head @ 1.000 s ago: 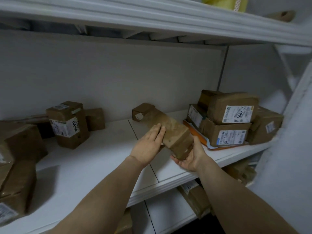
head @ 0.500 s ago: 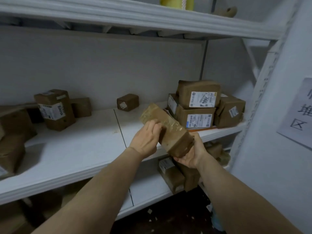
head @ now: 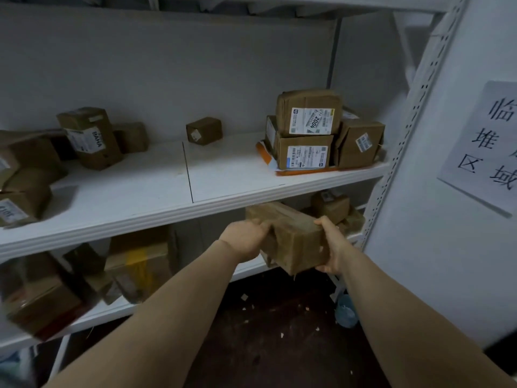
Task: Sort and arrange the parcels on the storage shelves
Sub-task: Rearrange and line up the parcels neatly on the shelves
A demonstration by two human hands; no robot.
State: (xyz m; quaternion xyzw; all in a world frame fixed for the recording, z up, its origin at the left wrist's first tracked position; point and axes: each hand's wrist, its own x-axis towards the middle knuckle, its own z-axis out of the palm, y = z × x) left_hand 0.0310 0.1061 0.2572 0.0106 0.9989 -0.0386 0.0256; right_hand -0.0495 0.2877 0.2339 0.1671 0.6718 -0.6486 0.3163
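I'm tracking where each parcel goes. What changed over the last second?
The long parcel, held in both hands, came down from over the middle shelf to below its front edge, in front of the lower shelf. The left hand went from lying flat on it to gripping its left side; the right hand kept its grip. The other parcels on the middle shelf stayed put.

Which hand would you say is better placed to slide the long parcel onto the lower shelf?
Probably the right hand: it grips the long parcel at its near end, so it can push toward the lower shelf. The left hand only holds its side.
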